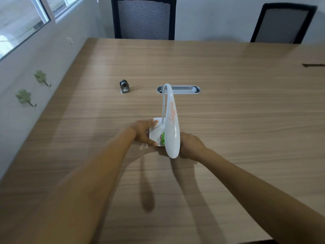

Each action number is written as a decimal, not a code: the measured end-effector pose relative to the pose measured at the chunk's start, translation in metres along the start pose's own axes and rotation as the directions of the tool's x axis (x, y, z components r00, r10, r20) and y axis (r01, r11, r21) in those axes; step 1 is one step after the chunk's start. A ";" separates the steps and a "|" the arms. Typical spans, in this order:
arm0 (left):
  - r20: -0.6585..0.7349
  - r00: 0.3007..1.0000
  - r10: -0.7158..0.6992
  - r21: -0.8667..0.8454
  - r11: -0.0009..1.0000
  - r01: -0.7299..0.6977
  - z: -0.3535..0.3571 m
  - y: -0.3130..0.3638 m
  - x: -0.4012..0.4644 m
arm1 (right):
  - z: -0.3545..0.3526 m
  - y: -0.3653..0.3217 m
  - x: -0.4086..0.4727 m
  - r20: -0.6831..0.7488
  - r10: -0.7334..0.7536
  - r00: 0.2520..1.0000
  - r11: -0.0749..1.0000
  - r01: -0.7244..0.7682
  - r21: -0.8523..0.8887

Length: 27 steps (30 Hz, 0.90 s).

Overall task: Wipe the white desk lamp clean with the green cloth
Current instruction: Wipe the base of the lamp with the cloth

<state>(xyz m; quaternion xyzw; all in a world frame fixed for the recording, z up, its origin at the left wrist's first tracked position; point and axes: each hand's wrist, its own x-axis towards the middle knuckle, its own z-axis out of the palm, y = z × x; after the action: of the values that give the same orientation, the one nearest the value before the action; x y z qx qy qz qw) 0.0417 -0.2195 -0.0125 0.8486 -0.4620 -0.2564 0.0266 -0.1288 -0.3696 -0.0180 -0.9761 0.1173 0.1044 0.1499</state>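
Observation:
The white desk lamp (173, 131) stands on the wooden table (228, 120), its long head arching toward me with reddish smears on top. My left hand (145, 132) grips the left edge of the lamp's square base. Only a small piece of the green cloth (162, 138) shows on the base, under the lamp head. My right hand (190, 146) is just right of the head, fingers curled behind it; whether it holds the cloth is hidden.
A small metal clamp-like fitting (124, 86) sits beyond the lamp to the left. A silver cable slot (184, 90) is set into the table behind the lamp. Two black mesh chairs (144, 18) stand at the far edge. The wall runs along the left.

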 end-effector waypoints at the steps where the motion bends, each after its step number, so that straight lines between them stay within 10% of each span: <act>1: -0.002 1.000 -0.005 -0.002 1.000 0.005 0.000 0.000 0.000 | -0.001 0.004 -0.008 0.036 -0.023 0.999 1.000 0.023 0.010; 8: -0.001 1.000 -0.028 0.000 1.000 0.028 -0.001 0.006 -0.004 | -0.034 0.012 0.016 -0.138 0.085 0.987 0.991 -0.070 0.113; 23: -0.014 0.998 -0.063 0.096 0.993 0.064 -0.011 0.021 -0.015 | -0.031 0.026 -0.034 0.075 0.026 0.997 1.000 -0.026 -0.003; 27: -0.152 0.971 -0.183 -0.216 0.965 0.148 -0.037 0.027 -0.026 | -0.054 0.027 -0.046 -0.068 0.064 0.996 0.995 -0.059 0.083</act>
<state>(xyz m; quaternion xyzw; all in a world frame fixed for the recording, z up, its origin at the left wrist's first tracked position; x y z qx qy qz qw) 0.0261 -0.2214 0.0384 0.8960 -0.3567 -0.2298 0.1309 -0.1705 -0.4025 0.0365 -0.9683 0.1566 0.0699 0.1816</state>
